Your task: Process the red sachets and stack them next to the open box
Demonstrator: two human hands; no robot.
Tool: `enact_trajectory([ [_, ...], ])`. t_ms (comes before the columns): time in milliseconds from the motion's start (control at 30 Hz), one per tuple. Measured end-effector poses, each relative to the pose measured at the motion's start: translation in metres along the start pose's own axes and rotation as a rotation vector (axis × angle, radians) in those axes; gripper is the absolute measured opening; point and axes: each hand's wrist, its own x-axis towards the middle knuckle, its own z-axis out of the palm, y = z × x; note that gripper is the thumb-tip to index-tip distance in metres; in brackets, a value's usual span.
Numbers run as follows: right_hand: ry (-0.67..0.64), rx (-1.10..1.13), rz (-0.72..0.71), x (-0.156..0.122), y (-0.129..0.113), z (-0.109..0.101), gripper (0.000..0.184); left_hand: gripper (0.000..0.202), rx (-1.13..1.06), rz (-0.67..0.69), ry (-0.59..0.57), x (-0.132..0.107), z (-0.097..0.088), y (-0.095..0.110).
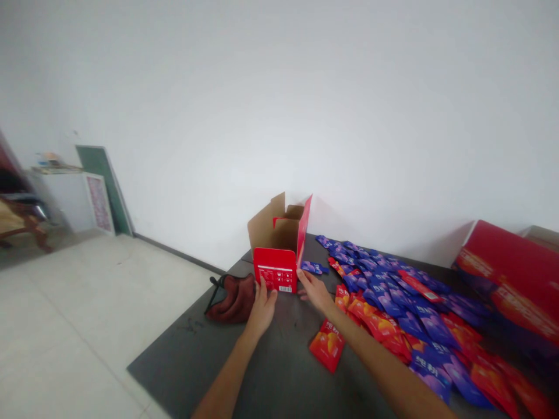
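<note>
your left hand [262,308] sits at the near left corner of a red cardboard carton [276,269], fingers extended and pressed against its front face, with no pinch that i can make out. your right hand [315,291] lies open and spread at the near right corner, fingertips at or just beside the bottom edge; from this view i cannot tell whether they touch. the carton stands upright on a dark grey table top [187,355], its tan inner flaps raised and open. a small blue sachet [313,267] lies just beside its right wall. further right, purple sachets [393,297] and orange-red sachets [379,326] overlap in a loose spread, while one red sachet [326,345] lies apart, near your right forearm [371,355]. a dark red cloth [231,299] lies just left of the carton, and a large red box [510,273] sits at the far right.

risks: uneven pressure from one hand could tip the carton, as neither hand grips it and the open flaps stand high. a careless sweep of the forearm could drag sachets out of place or toward the table edge. slick wrappers could slide over one another if the spread gets bumped.
</note>
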Motion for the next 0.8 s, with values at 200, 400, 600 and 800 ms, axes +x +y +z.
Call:
enact_trajectory([
  [200, -0.008, -0.114, -0.115, -0.005, -0.003, 0.011, 0.074, 0.069, -0.009, 0.017, 0.023, 0.014, 0.005, -0.005],
  [400, 0.041, -0.203, -0.204, -0.002, 0.0, 0.017, 0.059, 0.069, 0.016, 0.067, 0.004, 0.012, 0.008, -0.012],
  [600, 0.083, -0.313, -0.201, -0.018, -0.014, -0.005, 0.058, 0.055, 0.11, 0.194, -0.061, -0.009, 0.008, -0.004],
  [800, 0.044, -0.434, -0.268, -0.131, -0.032, -0.1, 0.065, 0.042, 0.235, 0.39, -0.129, -0.06, 0.0, 0.036],
])
